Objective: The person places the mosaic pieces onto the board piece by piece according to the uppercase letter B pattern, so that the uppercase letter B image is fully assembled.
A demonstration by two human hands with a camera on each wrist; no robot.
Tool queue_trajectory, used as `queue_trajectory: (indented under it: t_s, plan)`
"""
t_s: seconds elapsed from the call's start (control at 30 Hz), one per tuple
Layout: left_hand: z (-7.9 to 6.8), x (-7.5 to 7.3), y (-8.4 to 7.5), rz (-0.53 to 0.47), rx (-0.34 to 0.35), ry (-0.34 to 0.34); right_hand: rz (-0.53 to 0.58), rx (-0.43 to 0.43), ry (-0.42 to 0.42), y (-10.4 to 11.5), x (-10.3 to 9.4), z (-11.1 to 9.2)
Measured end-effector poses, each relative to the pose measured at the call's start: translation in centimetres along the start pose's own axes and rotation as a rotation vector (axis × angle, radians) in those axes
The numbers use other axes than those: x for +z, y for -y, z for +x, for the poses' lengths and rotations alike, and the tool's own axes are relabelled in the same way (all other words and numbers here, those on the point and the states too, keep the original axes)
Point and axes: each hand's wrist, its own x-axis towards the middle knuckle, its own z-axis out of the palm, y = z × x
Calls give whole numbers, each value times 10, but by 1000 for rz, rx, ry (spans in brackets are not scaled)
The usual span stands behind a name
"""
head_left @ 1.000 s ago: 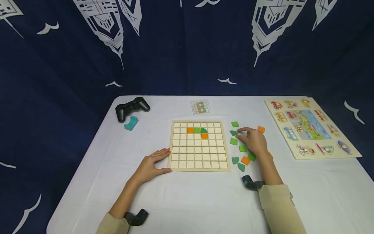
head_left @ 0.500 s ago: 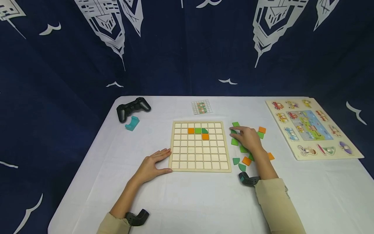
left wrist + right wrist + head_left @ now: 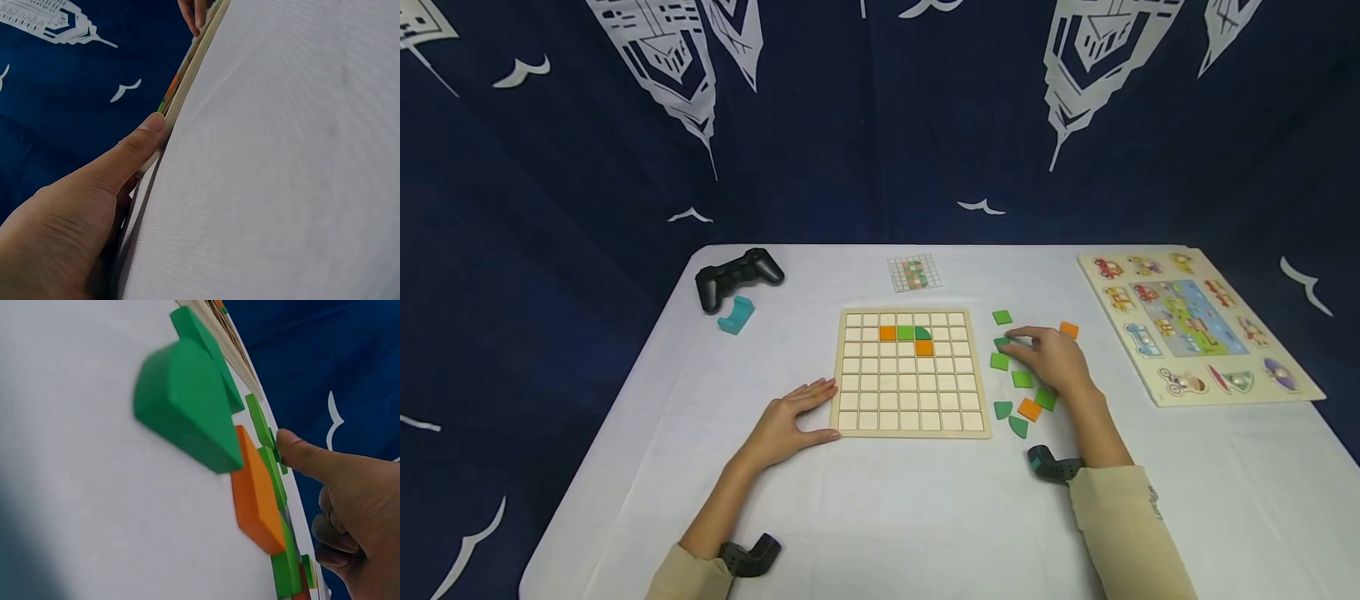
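As head view shows, left hand (image 3: 786, 427) lies spread against the left edge of the pale wooden grid board (image 3: 917, 382); right hand (image 3: 1054, 358) pinches a dark green quarter-round piece (image 3: 1002, 342) just right of it, long axis unclear. Left wrist: left thumb (image 3: 147, 132) on board edge. Right wrist: right thumb (image 3: 299, 447) at piece.

From the head we look forward and down, set well back, taking in most of the bench (image 3: 910, 508) and the blue curtain (image 3: 820, 125) beyond. From the left wrist we look low and tilted, close past the left grip (image 3: 75, 219); from the right wrist, also tilted, we face a very near green piece (image 3: 187, 400), the right grip (image 3: 362, 506) alongside. All three views share the grid board (image 3: 917, 433).
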Motion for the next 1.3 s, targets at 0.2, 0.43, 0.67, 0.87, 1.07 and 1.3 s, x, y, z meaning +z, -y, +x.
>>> queue_trajectory:
  t_s: [0.2, 0.43, 0.67, 0.87, 1.07, 1.3]
  plan:
    - [0, -1, 0, 6, -2, -6, -17, -18, 1, -5, 2, 1]
    - [1, 1, 1, -2, -2, -5, -8, -73, -15, -5, 6, 6]
    - [1, 1, 0, -9, 0, -3, 0, -91, -36, -5, 7, 8]
    - [1, -1, -2, -4, -9, 5, 26, -140, -68, 5, 7, 5]
    - [0, -3, -4, 5, -10, 5, 96, -216, -9, 33, 14, -3]
    - [-1, -2, -3, 15, -1, -1, 161, -326, 31, 66, 31, -8]
